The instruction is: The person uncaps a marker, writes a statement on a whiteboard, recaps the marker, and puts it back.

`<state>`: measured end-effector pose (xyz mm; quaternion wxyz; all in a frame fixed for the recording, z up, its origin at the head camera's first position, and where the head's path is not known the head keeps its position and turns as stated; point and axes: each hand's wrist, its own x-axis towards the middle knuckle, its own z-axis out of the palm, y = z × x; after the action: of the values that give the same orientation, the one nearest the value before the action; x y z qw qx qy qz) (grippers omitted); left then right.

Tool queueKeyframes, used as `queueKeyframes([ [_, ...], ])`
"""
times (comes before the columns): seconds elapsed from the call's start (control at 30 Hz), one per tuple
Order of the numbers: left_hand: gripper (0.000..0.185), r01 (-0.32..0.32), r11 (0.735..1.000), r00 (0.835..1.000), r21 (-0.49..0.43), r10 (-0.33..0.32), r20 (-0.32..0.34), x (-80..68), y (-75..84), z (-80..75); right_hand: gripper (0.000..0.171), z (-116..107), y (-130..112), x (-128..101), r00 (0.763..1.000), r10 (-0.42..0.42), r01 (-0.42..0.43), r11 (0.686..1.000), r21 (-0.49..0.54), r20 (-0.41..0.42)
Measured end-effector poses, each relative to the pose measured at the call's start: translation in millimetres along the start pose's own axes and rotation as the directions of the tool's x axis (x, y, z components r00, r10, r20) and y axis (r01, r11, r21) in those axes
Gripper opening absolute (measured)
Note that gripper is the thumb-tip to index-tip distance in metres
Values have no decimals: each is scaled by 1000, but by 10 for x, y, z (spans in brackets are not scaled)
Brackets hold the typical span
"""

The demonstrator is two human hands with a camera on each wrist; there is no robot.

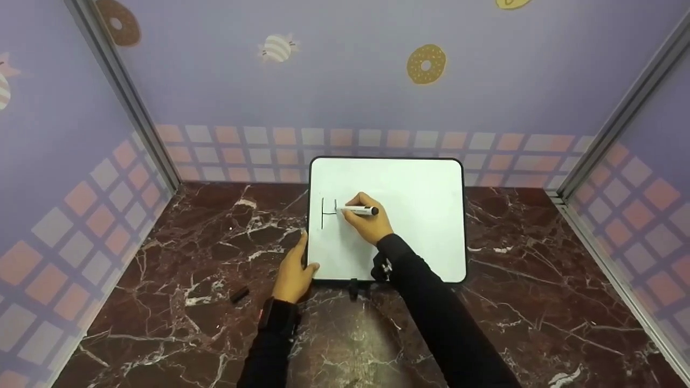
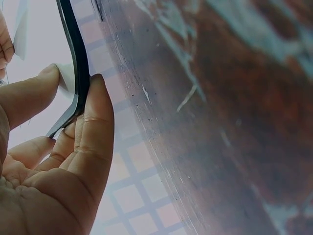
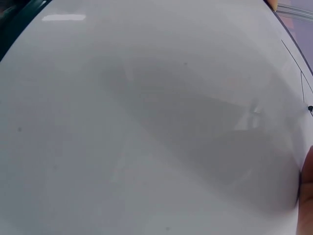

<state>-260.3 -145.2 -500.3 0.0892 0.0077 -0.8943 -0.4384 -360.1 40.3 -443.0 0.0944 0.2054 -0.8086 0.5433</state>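
A white whiteboard [image 1: 426,215] with a black frame stands propped on the table. My left hand [image 1: 294,275] holds its lower left edge; in the left wrist view, the thumb lies over the front and the fingers press the black frame [image 2: 80,58] from the outer side. Between thumb and fingers of my right hand [image 1: 373,223] is a white marker [image 1: 361,210] with a black end, its tip at the board's left part. Black strokes [image 1: 322,213] there form a long upright, a crossbar and a short second upright. In the right wrist view, only part of a finger [image 3: 306,196] shows.
A small black marker cap [image 1: 239,294] lies on the dark red marbled table [image 1: 178,323], left of the left hand. Below the board's bottom edge sits a black stand piece [image 1: 353,289]. Patterned purple walls [image 1: 345,97] enclose the back and both sides.
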Motion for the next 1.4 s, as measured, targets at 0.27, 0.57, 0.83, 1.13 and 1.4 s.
queueKeyframes([
  [0.27, 76, -6, 1000, 1000, 4, 6, 7, -7, -4, -3, 9, -10, 21, -70, 1000, -16, 17, 999, -28, 27],
  [0.57, 75, -17, 1000, 1000, 10, 16, 9, -1, -2, 6, 8, -25, 52, -160, 997, -48, 49, 999, -23, 57],
  [0.83, 76, 4, 1000, 1000, 7, -5, 9, 7, -8, 1, 9, -32, 61, -255, 993, -71, 75, 997, -37, 95],
  [1.13, 77, 11, 1000, 1000, -5, -11, 11, 14, -7, 0, 9, -30, 66, -282, 992, -76, 81, 996, -37, 105],
  [1.4, 77, 23, 1000, 1000, -3, -23, 20, 9, 18, -7, 8, -76, 59, -232, 998, -30, 29, 999, 21, 64],
])
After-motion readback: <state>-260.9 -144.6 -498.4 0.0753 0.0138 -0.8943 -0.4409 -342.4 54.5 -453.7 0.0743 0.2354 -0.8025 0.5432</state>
